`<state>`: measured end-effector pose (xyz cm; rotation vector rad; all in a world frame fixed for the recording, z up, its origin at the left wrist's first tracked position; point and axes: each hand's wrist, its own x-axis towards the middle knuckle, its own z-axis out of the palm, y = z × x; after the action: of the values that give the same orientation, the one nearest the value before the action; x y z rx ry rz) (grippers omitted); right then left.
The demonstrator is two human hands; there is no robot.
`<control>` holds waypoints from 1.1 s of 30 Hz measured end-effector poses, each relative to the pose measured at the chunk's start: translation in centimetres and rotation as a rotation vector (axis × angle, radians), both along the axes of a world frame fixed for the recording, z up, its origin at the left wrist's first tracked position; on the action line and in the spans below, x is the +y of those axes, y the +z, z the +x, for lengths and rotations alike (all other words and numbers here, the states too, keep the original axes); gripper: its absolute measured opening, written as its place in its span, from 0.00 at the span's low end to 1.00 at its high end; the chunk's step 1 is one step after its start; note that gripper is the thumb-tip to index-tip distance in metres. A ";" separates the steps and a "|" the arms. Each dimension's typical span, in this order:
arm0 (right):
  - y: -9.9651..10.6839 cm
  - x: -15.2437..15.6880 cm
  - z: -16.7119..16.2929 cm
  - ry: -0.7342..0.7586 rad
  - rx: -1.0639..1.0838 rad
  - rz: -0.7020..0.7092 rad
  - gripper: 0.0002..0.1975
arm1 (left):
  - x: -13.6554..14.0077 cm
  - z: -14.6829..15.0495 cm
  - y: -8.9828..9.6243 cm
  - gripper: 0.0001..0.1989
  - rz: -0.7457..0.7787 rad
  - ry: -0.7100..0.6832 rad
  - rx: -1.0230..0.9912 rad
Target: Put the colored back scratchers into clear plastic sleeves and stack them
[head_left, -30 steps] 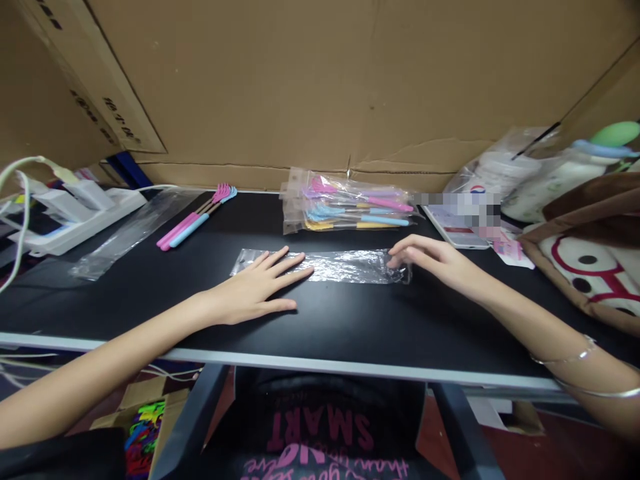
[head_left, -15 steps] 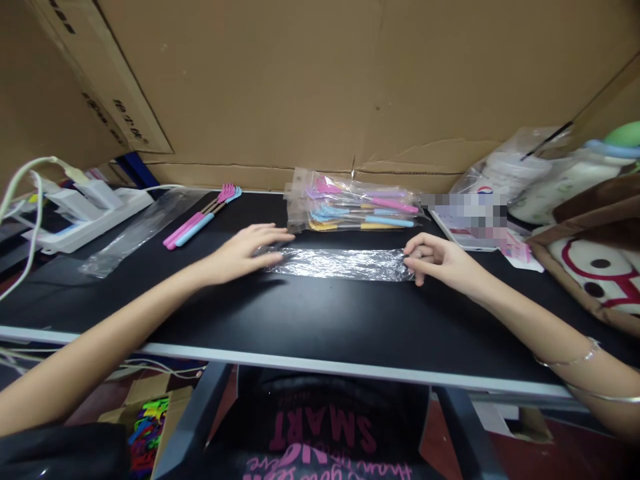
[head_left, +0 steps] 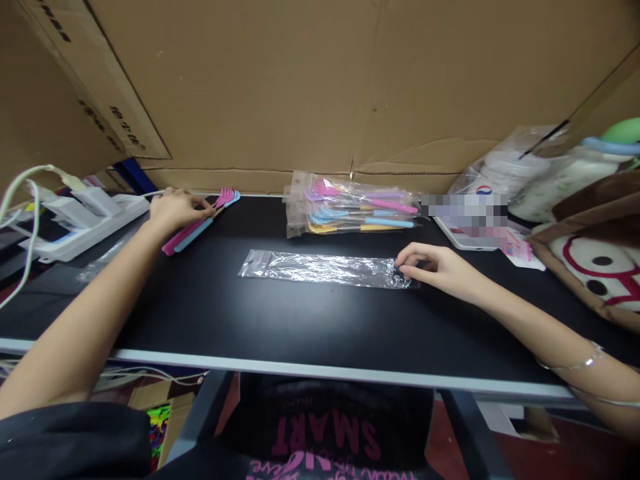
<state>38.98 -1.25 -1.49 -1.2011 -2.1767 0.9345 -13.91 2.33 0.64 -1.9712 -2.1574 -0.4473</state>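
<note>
A clear plastic bag [head_left: 330, 268] lies flat and lengthwise on the black tabletop, its flap end to the left. My right hand [head_left: 430, 267] is closed, thumb and fingers pinching at the bag's right end. At the left, a pink back scratcher [head_left: 180, 237] and a light-blue back scratcher [head_left: 197, 233] rest side by side, with claw heads pointing away. Over their shafts is my left hand [head_left: 177, 207], its bent fingertips closed at the pink one. Behind the bag lie several bagged back scratchers [head_left: 360, 203] in purple, pink, blue and yellow.
A white power strip [head_left: 90, 230] with plugs and cables stands at the left, near another clear bag [head_left: 107, 257]. Toward the right are a phone-like white slab [head_left: 465, 240], a bagged cup [head_left: 510, 173] and a brown bag [head_left: 590, 213]. Cardboard [head_left: 310, 87] walls the back.
My left hand has left the clear bag's flap end and moved left to the loose back scratchers. My right hand stays at the bag's right end.
</note>
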 end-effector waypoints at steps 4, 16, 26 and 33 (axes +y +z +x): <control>0.3 -0.4 -0.1 -0.002 -0.010 -0.005 0.19 | 0.9 -0.3 -0.9 0.26 0.007 0.000 -0.032; -0.1 -0.5 0.2 0.025 -0.040 0.041 0.15 | 1.7 -1.7 -2.1 0.22 -0.003 0.087 -0.150; 0.0 -0.6 0.2 -0.043 -0.035 0.100 0.19 | 0.0 0.9 1.4 0.11 0.220 0.165 -0.213; 0.4 -1.1 -0.3 -0.044 -0.116 0.203 0.17 | -1.4 6.7 4.0 0.07 0.701 -0.047 -0.480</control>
<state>38.73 -2.30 -1.11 -1.2252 -2.2630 0.6228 -7.21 0.92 4.63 -1.6053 -1.7844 -1.5655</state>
